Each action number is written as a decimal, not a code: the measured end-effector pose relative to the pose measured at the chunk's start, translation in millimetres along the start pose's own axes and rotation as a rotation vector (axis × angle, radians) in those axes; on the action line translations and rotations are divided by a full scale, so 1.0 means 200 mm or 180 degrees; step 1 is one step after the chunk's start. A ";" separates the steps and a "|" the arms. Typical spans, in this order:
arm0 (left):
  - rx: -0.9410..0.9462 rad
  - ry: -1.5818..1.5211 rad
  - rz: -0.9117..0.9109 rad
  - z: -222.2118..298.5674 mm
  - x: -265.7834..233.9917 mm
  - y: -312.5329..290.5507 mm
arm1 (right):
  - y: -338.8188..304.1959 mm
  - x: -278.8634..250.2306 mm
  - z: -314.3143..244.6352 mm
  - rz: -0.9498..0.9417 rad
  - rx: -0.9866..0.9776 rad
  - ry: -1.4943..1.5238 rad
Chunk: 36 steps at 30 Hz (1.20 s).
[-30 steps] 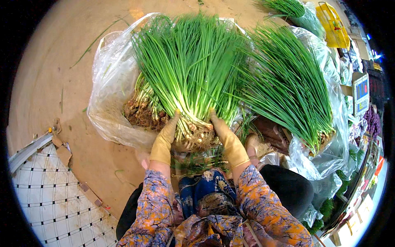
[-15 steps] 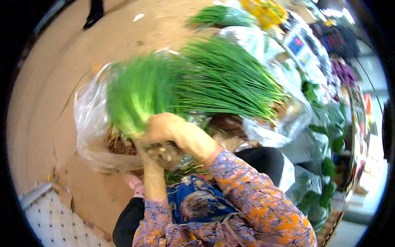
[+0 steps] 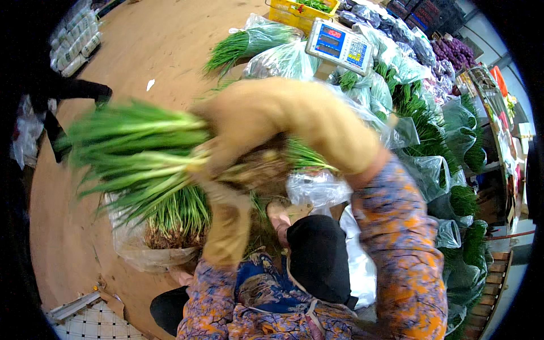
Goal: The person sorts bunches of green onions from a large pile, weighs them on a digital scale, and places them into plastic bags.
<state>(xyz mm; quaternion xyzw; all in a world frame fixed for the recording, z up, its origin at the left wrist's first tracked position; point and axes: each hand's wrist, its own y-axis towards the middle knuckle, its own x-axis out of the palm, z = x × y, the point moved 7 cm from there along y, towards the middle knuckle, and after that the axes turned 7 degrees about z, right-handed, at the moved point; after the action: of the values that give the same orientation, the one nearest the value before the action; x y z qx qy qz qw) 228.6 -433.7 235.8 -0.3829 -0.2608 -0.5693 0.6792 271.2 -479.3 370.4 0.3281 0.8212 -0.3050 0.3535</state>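
Note:
A bunch of spring onions [image 3: 136, 156] is raised in front of me, its green tops pointing left and smeared by motion. My right hand [image 3: 249, 116], in a tan glove, arches over the root end with its fingers closed round the stalks. From below, my gloved left hand [image 3: 218, 195] grips the same bunch near the roots; its fingers are partly hidden. Beneath lies a clear plastic bag [image 3: 127, 238] holding more spring onions [image 3: 178, 218], roots toward me. My right arm hides most of another pile of spring onions [image 3: 306, 156].
A scale [image 3: 340, 46] with a lit display stands at the back, beside a yellow crate [image 3: 294, 14]. Bagged greens [image 3: 462, 136] line the right side. Purple produce [image 3: 453, 52] lies far right. Another person's dark-clad leg [image 3: 56, 133] shows at the left.
Both hands have lifted the bunch up toward me, and its tops have swung from pointing away to pointing left. The view has turned, bringing the scale nearer the middle.

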 end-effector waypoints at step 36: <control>-0.2031 0.2113 -0.0658 -0.87 -0.22 0.02 | -1.32 0.27 1.50 0.2716 0.2125 -0.1435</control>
<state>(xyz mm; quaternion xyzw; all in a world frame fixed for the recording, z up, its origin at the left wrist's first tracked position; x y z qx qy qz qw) 209.0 -550.1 99.8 -0.3417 0.1217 -0.7773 0.5139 158.2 -840.0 230.2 0.6502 0.3805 -0.4402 0.4885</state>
